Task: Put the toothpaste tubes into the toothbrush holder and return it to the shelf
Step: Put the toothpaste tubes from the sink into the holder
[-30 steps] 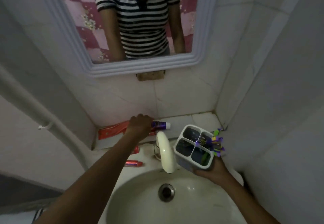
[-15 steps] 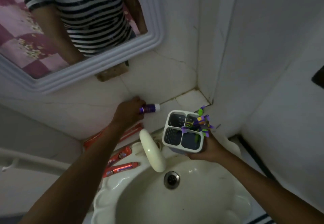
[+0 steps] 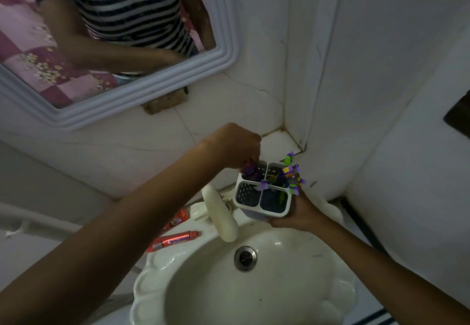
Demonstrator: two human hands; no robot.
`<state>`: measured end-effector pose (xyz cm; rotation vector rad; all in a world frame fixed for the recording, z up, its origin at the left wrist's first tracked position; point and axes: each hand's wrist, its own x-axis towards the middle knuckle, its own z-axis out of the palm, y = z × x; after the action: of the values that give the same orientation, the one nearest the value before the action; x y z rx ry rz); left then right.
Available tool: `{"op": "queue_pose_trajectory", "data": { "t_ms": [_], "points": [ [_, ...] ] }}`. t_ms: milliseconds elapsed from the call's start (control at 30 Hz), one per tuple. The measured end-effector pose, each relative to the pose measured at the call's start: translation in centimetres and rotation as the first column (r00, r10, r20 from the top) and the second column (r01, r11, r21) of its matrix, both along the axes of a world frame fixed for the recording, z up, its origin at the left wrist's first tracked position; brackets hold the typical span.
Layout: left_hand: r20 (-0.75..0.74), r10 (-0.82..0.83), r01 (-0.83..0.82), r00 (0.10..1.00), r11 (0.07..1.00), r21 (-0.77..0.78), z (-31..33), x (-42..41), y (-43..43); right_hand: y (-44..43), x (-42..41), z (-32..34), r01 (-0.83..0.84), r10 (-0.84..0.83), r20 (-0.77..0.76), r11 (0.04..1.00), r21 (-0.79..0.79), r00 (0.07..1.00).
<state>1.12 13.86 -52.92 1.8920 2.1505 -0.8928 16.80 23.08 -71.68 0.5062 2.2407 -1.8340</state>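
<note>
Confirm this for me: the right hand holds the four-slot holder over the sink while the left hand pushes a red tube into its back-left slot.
Not quite. The tube going into the back-left slot is purple, not red; the head view shows this. The red tubes lie on the sink's rim. Otherwise right: the right hand holds the holder over the sink, and the left hand pushes the tube in.

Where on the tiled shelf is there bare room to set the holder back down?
The corner tile by the wall joint, right of the left hand, is bare. The sink rim's left side is crowded: two red tubes beside the tap.
</note>
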Motion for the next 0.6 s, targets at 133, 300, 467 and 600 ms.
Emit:
{"op": "queue_pose_trajectory", "data": {
  "t_ms": [133, 300, 467, 600],
  "points": [
    [0.164, -0.023, 0.001, 0.986, 0.992, 0.129, -1.7, -0.1, 1.3, 0.2, 0.4, -1.8, 0.016, 0.011, -0.169, 0.987, 0.16, 0.986],
    [0.317, 0.104, -0.196, 0.943, 0.942, 0.274, -2.8, -1.2, -0.2, 0.8, 0.8, -0.4, 0.032, -0.054, -0.137, 0.988, -0.154, 0.989],
    [0.529, 0.352, -0.616, 0.772, 0.618, 0.488, -4.5, -4.6, -7.2, 0.5, 0.3, -1.5, 0.09, -0.089, -0.043, 0.996, 0.023, 0.995],
    [0.349, 0.731, -0.81, 0.586, 0.545, 0.217, -10.1, -6.8, -13.4, 0.7, 0.2, -1.9, 0.027, -0.015, -0.07, 0.985, 0.169, 0.997]
  ]
}}
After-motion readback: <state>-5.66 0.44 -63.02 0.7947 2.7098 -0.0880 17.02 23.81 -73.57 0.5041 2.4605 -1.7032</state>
